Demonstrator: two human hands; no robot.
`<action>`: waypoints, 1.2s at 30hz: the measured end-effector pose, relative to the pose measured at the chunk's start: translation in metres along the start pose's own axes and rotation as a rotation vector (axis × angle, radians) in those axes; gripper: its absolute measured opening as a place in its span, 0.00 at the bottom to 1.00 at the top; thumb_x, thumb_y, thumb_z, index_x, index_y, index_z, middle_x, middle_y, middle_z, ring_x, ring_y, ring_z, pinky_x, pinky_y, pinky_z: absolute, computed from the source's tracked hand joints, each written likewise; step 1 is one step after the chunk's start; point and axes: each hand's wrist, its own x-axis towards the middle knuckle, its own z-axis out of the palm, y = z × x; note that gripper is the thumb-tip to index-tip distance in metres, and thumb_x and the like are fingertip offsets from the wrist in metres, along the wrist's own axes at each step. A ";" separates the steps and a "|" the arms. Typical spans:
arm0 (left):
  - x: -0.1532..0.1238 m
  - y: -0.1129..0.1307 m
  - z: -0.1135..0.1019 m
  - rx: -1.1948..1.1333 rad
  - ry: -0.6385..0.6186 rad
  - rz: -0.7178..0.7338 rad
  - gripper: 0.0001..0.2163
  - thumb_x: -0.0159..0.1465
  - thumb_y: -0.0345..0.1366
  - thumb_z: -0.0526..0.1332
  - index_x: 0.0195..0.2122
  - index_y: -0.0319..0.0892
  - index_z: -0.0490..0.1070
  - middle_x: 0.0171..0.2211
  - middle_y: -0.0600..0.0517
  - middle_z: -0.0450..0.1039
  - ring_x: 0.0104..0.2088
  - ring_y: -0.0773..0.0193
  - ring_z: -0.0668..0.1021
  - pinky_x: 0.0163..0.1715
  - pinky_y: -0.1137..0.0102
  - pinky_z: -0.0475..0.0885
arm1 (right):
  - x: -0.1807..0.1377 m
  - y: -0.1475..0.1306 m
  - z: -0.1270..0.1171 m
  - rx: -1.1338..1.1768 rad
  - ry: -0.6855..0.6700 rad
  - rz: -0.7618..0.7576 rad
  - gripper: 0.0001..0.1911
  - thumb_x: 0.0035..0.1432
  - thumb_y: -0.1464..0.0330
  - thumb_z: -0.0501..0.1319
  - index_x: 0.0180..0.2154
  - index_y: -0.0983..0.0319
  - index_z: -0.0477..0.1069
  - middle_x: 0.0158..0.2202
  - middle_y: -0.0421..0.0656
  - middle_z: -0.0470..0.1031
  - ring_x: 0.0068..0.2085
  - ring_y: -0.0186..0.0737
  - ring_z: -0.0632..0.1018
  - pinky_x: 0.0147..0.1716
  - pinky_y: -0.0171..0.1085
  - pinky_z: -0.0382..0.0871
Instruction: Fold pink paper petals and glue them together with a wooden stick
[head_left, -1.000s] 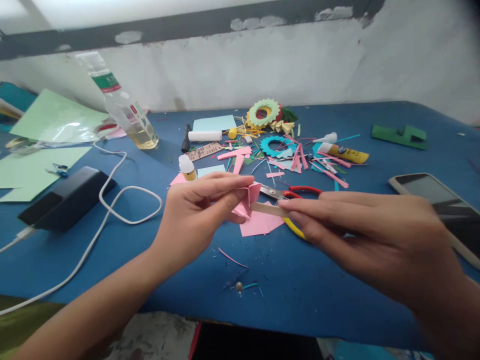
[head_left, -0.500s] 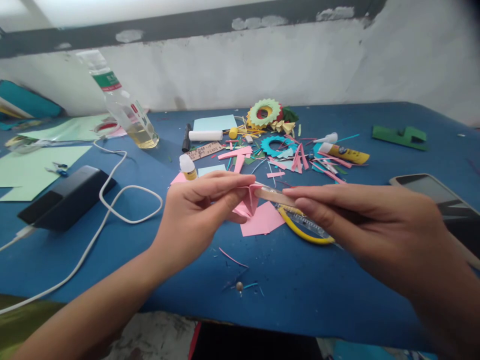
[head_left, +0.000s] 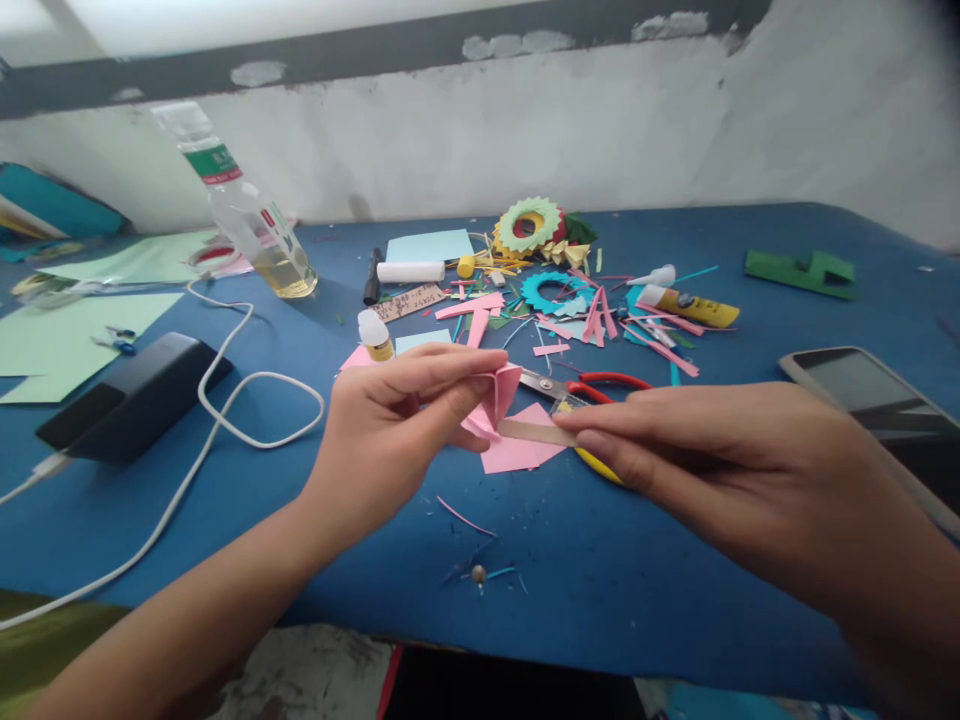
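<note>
While hands (head_left: 401, 425) hover above blue tabletop (head_left: 660, 600), scraps (head_left: 552, 349) scattered, pale wall (head_left: 435, 140) behind

Left grip (head_left: 390, 430) — bare, slim fingers (head_left: 450, 362) | right grip (head_left: 750, 470) — bare (wrist (head_left: 874, 580) too) | left forearm (head_left: 225, 590) uncovered

A blue table (head_left: 675, 610) bears a bottle (head_left: 251, 215), phone (head_left: 877, 388) and scraps (head_left: 551, 350)

The folded paper (head_left: 507, 391) is pink, the stick (head_left: 536, 431) apparently tan.
</note>
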 end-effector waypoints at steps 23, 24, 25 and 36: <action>0.008 0.000 0.001 -0.140 0.006 -0.327 0.06 0.54 0.30 0.65 0.33 0.43 0.79 0.32 0.51 0.80 0.26 0.68 0.79 0.19 0.80 0.75 | -0.016 0.006 0.004 -0.671 0.201 -0.240 0.16 0.58 0.78 0.57 0.49 0.64 0.68 0.27 0.41 0.75 0.29 0.37 0.74 0.27 0.35 0.62; 0.008 0.000 0.001 -0.124 0.015 -0.325 0.07 0.54 0.30 0.64 0.34 0.43 0.79 0.32 0.51 0.80 0.26 0.68 0.79 0.19 0.80 0.75 | -0.016 0.006 0.004 -0.674 0.219 -0.227 0.17 0.58 0.77 0.58 0.50 0.63 0.68 0.27 0.40 0.76 0.29 0.37 0.74 0.27 0.35 0.63; 0.007 0.001 0.001 -0.103 0.020 -0.319 0.07 0.54 0.30 0.64 0.34 0.43 0.79 0.31 0.51 0.80 0.25 0.68 0.79 0.20 0.79 0.76 | -0.016 0.005 0.004 -0.668 0.237 -0.215 0.17 0.59 0.76 0.58 0.50 0.62 0.67 0.27 0.39 0.75 0.28 0.36 0.74 0.27 0.34 0.64; 0.003 0.003 0.001 -0.017 0.033 -0.193 0.06 0.54 0.30 0.64 0.33 0.43 0.79 0.29 0.52 0.79 0.25 0.69 0.79 0.19 0.81 0.76 | -0.013 0.005 0.007 -0.464 0.162 -0.260 0.14 0.59 0.74 0.58 0.46 0.56 0.70 0.24 0.36 0.73 0.23 0.31 0.72 0.22 0.33 0.62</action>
